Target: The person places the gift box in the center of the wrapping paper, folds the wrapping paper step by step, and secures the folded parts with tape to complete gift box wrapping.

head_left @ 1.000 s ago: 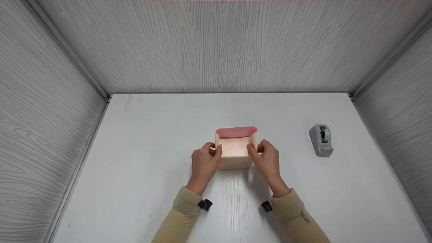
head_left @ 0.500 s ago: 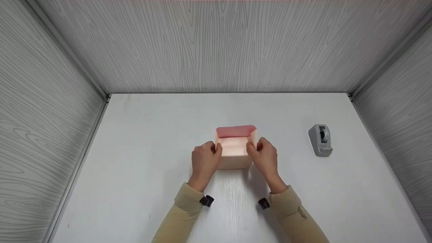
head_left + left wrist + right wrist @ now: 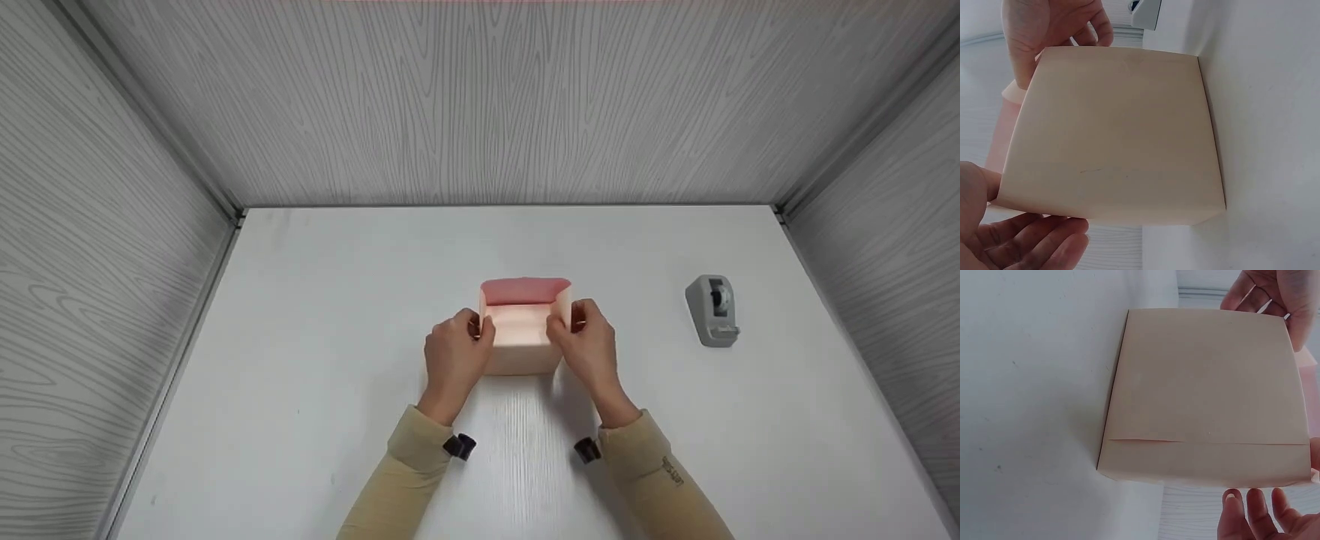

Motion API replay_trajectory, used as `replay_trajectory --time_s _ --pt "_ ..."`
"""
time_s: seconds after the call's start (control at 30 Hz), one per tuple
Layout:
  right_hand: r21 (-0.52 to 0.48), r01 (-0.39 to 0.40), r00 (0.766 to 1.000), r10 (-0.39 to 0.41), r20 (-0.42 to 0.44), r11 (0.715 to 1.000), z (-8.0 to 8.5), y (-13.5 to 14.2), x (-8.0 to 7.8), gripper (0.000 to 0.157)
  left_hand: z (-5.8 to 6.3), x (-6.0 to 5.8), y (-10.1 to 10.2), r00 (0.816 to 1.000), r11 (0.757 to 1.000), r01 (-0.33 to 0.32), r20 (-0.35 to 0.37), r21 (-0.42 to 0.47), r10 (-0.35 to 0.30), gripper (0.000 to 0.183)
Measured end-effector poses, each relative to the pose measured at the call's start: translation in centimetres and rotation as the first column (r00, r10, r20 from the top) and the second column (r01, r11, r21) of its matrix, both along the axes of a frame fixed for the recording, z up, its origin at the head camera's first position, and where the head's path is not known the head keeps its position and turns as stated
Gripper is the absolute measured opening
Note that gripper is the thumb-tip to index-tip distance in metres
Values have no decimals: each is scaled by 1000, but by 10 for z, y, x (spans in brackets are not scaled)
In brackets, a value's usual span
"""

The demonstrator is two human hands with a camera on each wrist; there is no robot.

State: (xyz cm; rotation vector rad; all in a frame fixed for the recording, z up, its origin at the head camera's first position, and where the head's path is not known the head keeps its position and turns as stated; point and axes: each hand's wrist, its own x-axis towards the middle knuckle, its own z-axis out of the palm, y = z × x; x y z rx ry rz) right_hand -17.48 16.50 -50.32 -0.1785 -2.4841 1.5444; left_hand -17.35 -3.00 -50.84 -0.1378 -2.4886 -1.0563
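Box (image 3: 521,361) sits on table (image 3: 337,300), mouth up; left hand (image 3: 456,352) pinches its 8 o'clock rim corner, thumb against fingers, right hand (image 3: 591,346) likewise at 4, probably to hold walls square. Tape dispenser (image 3: 705,315) stands apart, 3 o'clock, likely within reach.

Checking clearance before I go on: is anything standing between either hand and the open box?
Nothing visible is. The left hand and right hand hold the open box directly, one at each side. The tape dispenser stands apart, beyond the right hand.
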Motion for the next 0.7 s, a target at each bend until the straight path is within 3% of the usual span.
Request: replay_trajectory --time_s 0.23,0.43,0.57,0.7 --pt "-16 0 1000 1 26 1000 -1 -1 -1 25 -3 1 1 996 1000 1 -89 2 -1 17" --pt "-18 -3 1000 4 31 1000 -1 -1 -2 24 -6 12 -1 986 999 46 -159 -3 -46 37" --pt "-27 -6 1000 7 28 1000 -1 -1 -2 25 -8 22 -1 975 992 86 -196 -88 -102 46" --pt "-29 -7 1000 8 29 1000 -2 0 -1 26 -11 28 0 968 969 115 -195 -218 -158 43"
